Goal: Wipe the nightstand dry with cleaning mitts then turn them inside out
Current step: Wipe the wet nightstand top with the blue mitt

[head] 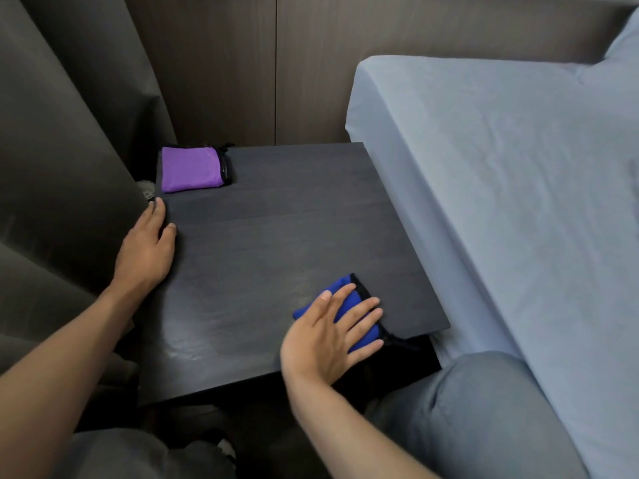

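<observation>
A dark wooden nightstand (276,229) fills the middle of the view, with faint wet streaks near its front. A blue cleaning mitt (340,286) with a black cuff lies at the front right corner. My right hand (332,335) presses flat on it with straight, spread fingers. A purple cleaning mitt (190,169) with a black edge lies flat at the back left corner, untouched. My left hand (148,247) rests on the nightstand's left edge, fingers relaxed and holding nothing.
A bed with a light blue sheet (511,188) runs along the nightstand's right side. Dark grey curtains (62,140) hang at the left. A wood-panel wall (276,63) stands behind. My grey-trousered knee (484,409) is at the lower right.
</observation>
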A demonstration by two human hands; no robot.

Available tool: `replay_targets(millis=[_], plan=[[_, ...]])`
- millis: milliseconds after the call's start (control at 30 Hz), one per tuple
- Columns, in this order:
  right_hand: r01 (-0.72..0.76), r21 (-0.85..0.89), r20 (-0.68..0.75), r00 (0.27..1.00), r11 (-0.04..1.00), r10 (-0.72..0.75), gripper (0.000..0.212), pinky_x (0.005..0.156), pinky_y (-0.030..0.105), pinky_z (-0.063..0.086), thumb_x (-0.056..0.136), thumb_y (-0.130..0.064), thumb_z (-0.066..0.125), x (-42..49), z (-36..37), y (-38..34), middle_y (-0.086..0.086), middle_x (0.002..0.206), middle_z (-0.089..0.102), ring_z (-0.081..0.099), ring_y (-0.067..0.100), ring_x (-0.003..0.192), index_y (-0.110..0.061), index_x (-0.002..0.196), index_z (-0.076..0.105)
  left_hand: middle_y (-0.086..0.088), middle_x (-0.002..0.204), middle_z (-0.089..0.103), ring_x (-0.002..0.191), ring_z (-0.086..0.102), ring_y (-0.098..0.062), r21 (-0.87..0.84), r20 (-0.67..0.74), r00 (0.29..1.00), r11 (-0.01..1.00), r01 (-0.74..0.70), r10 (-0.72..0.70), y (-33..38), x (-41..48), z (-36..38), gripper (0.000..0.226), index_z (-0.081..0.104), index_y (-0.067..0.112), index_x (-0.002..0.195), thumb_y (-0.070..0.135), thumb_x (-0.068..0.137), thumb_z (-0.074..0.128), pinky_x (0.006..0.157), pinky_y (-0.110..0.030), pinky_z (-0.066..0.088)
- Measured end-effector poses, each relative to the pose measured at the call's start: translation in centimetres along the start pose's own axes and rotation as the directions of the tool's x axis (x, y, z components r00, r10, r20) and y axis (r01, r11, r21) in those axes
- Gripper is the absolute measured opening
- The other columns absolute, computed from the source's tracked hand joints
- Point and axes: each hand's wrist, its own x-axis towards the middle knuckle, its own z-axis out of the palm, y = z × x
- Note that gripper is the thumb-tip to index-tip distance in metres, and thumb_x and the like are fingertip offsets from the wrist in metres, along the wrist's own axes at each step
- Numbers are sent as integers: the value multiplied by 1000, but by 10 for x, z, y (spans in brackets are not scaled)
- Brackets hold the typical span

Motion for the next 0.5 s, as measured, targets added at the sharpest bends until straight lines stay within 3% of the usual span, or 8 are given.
replay_targets(millis=[67,100,200,300,333,400,433,500], plan=[[7,40,-72,997,999,-4,58,120,60,-6,104,-46,22,-13,16,-10,13,168,5,-8,27,155,-26,159,24,-4,165,22,151,21,-23,-2,-2,1000,1000,-2,2,-1,0,0,56,25,18,157,27,105,41,119,-33,14],[19,26,-64,998,999,-17,60,120,61,-4,103,-47,26,-18,26,-12,15,168,5,-7,29,155,-23,158,25,-4,165,22,151,21,-23,-2,-4,1000,1000,-1,1,-1,0,0,56,25,18,157,28,105,41,119,-33,14],[93,-77,91,992,993,-86,68,117,68,-4,103,-51,23,-39,51,-16,17,167,-15,-21,36,152,-19,161,6,-4,165,21,151,21,-22,-9,-4,1000,1000,5,-5,0,0,0,56,25,18,157,28,105,41,119,-33,14],[52,-5,144,988,999,-51,70,117,66,-7,100,-56,12,-65,43,-35,18,165,-16,-22,33,152,-20,160,14,-5,165,22,151,21,-22,-16,-8,1000,1000,-3,2,1,0,1,55,26,16,157,26,105,41,119,-32,14],[58,17,196,979,998,-61,76,116,65,-11,94,-60,1,-73,37,-43,17,161,-24,-28,31,150,-21,160,8,-7,165,22,151,21,-22,-18,-6,1000,1000,-12,12,0,1,2,55,26,14,157,25,105,42,119,-31,13],[70,17,418,906,997,-70,84,116,62,-16,81,-62,-17,-83,20,-55,13,150,-43,-40,28,143,-20,154,-16,-9,164,23,151,21,-22,-20,0,1000,1000,-22,22,-3,3,2,54,28,12,156,23,105,42,119,-29,12],[83,-8,519,852,997,-67,80,118,60,-14,86,-62,-13,-85,6,-56,12,151,-45,-39,27,144,-23,155,-18,-9,164,23,151,21,-23,-19,7,1000,1000,-20,20,-4,3,2,54,28,13,156,23,105,43,119,-29,12],[130,-5,620,778,991,-99,65,121,54,-6,104,-52,16,-75,-23,-48,13,161,-33,-29,26,150,-28,160,-6,-8,165,22,151,21,-24,-29,23,1000,1000,-10,11,-4,4,0,55,28,15,156,25,105,43,120,-30,12]])
